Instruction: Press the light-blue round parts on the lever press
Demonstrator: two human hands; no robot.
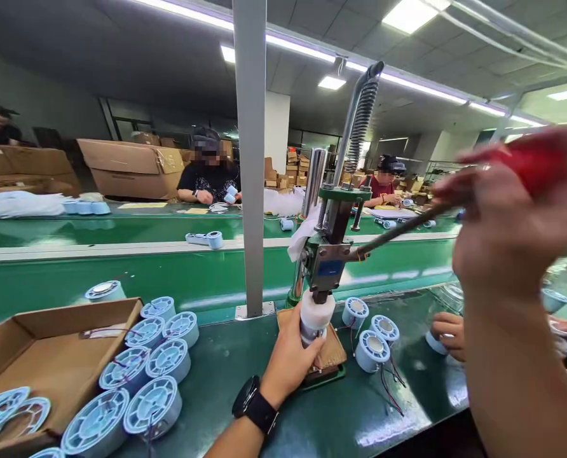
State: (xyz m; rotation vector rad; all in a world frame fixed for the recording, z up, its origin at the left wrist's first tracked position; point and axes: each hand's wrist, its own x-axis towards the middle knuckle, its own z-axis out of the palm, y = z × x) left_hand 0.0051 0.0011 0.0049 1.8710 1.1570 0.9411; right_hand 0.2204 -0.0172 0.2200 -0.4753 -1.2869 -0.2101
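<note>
My left hand (pixel 288 359), with a black watch on its wrist, is closed around a small pale part (pixel 307 334) on the base of a hand press (pixel 330 270). The press's white round pad (pixel 318 310) sits directly over that part; my fingers hide most of it. Blurred by motion, my right hand (pixel 507 229) is closed on the lever (pixel 402 227) near its red grip (pixel 534 164). Just right of the press base stand several small light blue motor housings (pixel 373 351) with silver discs and dark wires.
A cardboard box (pixel 49 356) holding blue rings is at the left, beside several light blue round housings (pixel 168 359). A grey post (pixel 250 159) rises behind the bench. At right, another person's hand (pixel 448 335) touches a blue part. Co-workers sit across the green conveyor (pixel 121 273).
</note>
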